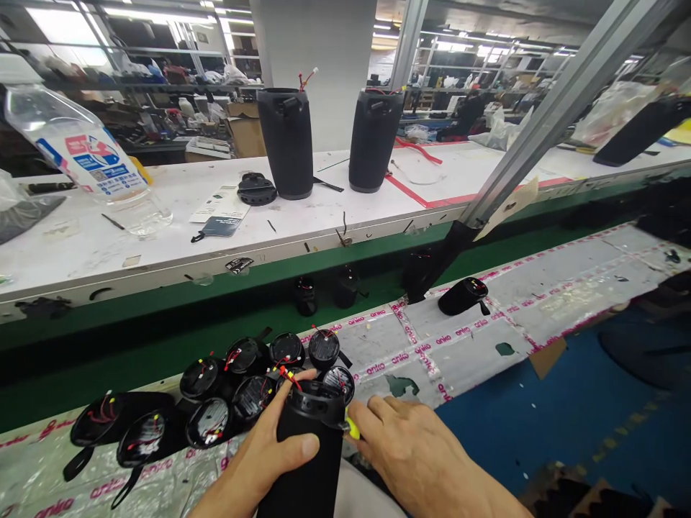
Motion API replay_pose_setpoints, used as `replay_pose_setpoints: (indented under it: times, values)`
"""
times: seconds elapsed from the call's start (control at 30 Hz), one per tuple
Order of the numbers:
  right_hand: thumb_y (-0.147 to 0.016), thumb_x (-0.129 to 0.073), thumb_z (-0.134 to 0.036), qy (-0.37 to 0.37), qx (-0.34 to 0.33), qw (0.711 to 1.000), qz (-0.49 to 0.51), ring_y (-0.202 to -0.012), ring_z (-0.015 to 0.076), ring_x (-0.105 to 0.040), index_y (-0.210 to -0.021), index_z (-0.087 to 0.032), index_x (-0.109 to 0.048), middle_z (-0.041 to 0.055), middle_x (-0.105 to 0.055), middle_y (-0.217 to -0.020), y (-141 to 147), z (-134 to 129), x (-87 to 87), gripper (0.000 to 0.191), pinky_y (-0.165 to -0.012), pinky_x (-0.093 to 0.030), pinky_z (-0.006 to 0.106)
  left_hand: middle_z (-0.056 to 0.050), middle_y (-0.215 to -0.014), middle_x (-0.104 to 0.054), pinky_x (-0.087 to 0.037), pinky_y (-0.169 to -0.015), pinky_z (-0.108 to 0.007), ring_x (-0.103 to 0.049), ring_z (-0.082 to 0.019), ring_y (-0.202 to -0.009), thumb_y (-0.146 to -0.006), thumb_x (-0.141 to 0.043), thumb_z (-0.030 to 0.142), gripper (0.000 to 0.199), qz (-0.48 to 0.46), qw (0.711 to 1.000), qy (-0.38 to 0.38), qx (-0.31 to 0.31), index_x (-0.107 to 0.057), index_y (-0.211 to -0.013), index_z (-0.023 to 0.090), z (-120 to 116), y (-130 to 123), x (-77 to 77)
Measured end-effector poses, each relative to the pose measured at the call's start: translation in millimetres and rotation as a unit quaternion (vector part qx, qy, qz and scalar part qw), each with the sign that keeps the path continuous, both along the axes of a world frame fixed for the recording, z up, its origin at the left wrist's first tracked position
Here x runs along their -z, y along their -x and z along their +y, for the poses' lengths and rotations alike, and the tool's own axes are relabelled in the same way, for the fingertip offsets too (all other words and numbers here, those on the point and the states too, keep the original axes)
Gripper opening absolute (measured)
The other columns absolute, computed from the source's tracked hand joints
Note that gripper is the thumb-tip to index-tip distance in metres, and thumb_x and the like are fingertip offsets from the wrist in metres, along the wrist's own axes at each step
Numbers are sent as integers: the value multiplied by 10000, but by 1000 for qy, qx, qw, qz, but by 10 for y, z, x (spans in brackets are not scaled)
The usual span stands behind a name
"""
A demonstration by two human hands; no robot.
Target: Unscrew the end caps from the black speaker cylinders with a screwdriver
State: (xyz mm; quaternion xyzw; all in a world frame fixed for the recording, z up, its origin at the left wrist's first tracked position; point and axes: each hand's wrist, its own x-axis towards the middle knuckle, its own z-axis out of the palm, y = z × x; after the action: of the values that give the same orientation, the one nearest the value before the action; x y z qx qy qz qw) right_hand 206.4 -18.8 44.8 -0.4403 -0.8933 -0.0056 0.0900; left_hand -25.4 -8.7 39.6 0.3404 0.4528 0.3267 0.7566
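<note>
A black, fabric-covered speaker housing (pixel 316 471) stands upright close in front of me, its open plastic rim at the top. My left hand (pixel 264 446) is wrapped around its left side, thumb across the front. Red wires (pixel 290 375) with small connectors stick out at the rim. On the other side, my right hand (pixel 404 442) is closed on a small yellow thing (pixel 353 428) pressed near the rim's edge. Most of that yellow thing is hidden by my fingers, so I cannot tell its kind.
Several black speaker housings (pixel 253 392) with wires stand and lie on the taped bench (pixel 372 367). Another housing (pixel 458 296) lies farther right. The white shelf (pixel 335 208) holds two upright housings (pixel 286 144), a black end part (pixel 257 188), a tag (pixel 221 224) and a bottle (pixel 91 151). A metal post (pixel 540 115) slants across.
</note>
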Motion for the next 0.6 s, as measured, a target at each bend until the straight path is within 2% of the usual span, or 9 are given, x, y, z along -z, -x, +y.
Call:
replay_pose_setpoints:
  times: [0.1,0.23,0.4,0.5,0.6]
  values:
    - [-891,-710,-199,5,-7,998,-56,-548,217,-604,-1019,-242,-468,-21,-602,-736,-23,-21,-24,277,-458,-286,382,-78,-1425,-674,-433,-1143,-455,-598,-360,-1317,-697,-869,544,942,55,998,-31,22,-433,-1490,282,20,-5,5]
    - [-813,-705,-126,30,-26,993,-115,-518,207,-578,-995,-238,-469,-16,-601,-731,-32,-43,-46,318,-436,-175,397,-81,-1397,-676,-408,-1131,-462,-603,-366,-1275,-708,-835,583,884,152,984,-79,46,-461,-1446,274,39,-27,1]
    - [-775,-715,-94,52,-25,992,-116,-514,199,-582,-950,-237,-491,-19,-602,-716,-8,-38,-20,318,-424,-140,395,-86,-1375,-688,-401,-1132,-458,-571,-373,-1322,-720,-830,558,874,190,977,-85,34,-453,-1452,266,40,-83,16]
    - [-893,-708,-161,86,-16,994,-68,-528,196,-609,-944,-239,-512,-24,-639,-735,-20,-7,-22,217,-436,-197,375,-96,-1391,-688,-400,-1147,-459,-552,-374,-1363,-712,-845,523,907,114,993,-36,22,-444,-1480,254,38,-80,90]
    - [-1038,-593,-283,133,24,988,68,-633,192,-673,-1012,-247,-528,-36,-691,-806,-80,21,-38,79,-532,-349,320,-110,-1392,-695,-501,-1024,-441,-603,-379,-1316,-729,-826,478,945,-20,998,51,14,-391,-1536,254,33,-43,175]
